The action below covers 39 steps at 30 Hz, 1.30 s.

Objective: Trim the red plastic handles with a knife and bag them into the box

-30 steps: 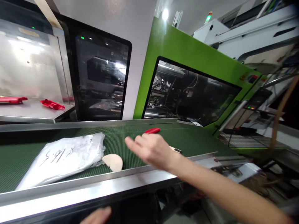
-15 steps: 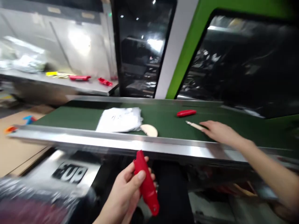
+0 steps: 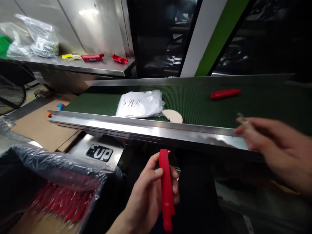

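My left hand (image 3: 152, 190) grips a long red plastic part (image 3: 166, 191), held nearly upright in front of the belt's near rail. In my right hand (image 3: 275, 146) is a small cream-handled knife (image 3: 245, 123), its thin metal tip pointing up and left; motion blurs it, so the blade's shape is unclear. This hand hovers over the near rail at the right. Another red plastic part (image 3: 225, 94) lies on the green conveyor belt (image 3: 195, 104), beyond the right hand. Left of it on the belt are a white plastic-wrapped packet (image 3: 140, 104) and a cream half-round piece (image 3: 173, 115).
A lined bin (image 3: 60, 165) holding several red parts stands at lower left. Cardboard (image 3: 41, 126) lies beyond it. The steel shelf (image 3: 104, 66) carries red pieces and clear bags (image 3: 45, 45). A metal rail (image 3: 146, 130) edges the belt; a green-framed machine (image 3: 216, 39) stands behind.
My right hand has picked the knife up off the belt and drawn it nearer. My left hand has turned the red part more upright. The view has shifted, showing more of the bin.
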Tool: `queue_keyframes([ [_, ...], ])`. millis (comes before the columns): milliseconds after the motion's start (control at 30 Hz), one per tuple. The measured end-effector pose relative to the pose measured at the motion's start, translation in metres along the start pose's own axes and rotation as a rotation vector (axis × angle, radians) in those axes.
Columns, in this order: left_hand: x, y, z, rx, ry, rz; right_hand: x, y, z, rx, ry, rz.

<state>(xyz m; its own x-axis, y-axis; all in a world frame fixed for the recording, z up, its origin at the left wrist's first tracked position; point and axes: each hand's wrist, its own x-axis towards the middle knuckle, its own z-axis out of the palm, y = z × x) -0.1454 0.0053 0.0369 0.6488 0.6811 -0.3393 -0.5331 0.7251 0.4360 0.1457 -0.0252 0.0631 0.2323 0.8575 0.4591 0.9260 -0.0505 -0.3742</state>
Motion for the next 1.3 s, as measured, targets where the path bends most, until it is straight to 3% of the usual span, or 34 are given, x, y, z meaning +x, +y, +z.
queue_keyframes([
  [100,0.001,-0.007,0.001,0.038,0.024,-0.013,-0.028,-0.042,0.014,0.258,-0.197,-0.079],
  [267,-0.002,-0.016,0.006,0.146,0.085,-0.024,-0.043,-0.079,0.033,0.444,-0.238,-0.226],
  [433,-0.006,-0.019,0.01,0.211,0.136,-0.009,-0.047,-0.086,0.032,0.367,-0.195,-0.313],
  [700,-0.008,-0.022,0.012,0.198,0.111,-0.024,-0.049,-0.094,0.028,0.344,-0.143,-0.392],
  [1300,-0.011,-0.026,0.01,0.146,0.119,0.025,-0.052,-0.095,0.027,0.259,-0.128,-0.436],
])
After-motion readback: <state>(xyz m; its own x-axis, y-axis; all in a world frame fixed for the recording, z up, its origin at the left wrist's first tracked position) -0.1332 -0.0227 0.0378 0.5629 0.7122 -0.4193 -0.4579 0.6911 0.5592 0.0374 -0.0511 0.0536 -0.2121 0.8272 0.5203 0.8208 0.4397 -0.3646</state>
